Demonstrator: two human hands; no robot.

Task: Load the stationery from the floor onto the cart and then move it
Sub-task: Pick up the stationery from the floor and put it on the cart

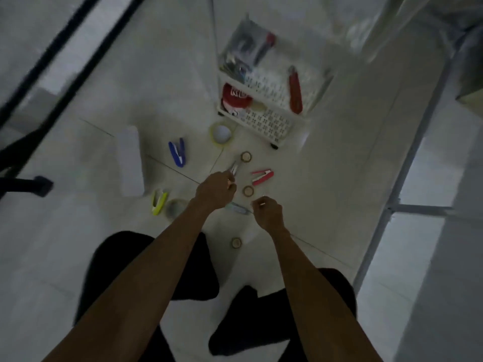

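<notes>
My left hand (217,190) grips a small silver-white item (234,168) just above the floor. My right hand (268,212) hovers with curled fingers beside a light blue item (239,208); blur hides whether it holds anything. Around them on the floor lie a pink stapler (262,176), a blue stapler (177,152), a yellow stapler (159,202), a grey tape roll (175,207), a large clear tape roll (221,133) and three small tape rolls (248,191). The white cart (271,126) stands beyond, with a red utility knife (295,92) on top and a red roll (235,96) below.
A white box (130,160) lies on the tiles to the left. Black bars (39,66) and a black foot (39,185) stand at far left. A grey metal frame (407,178) runs along the right. My dark-clothed legs (183,270) fill the near floor.
</notes>
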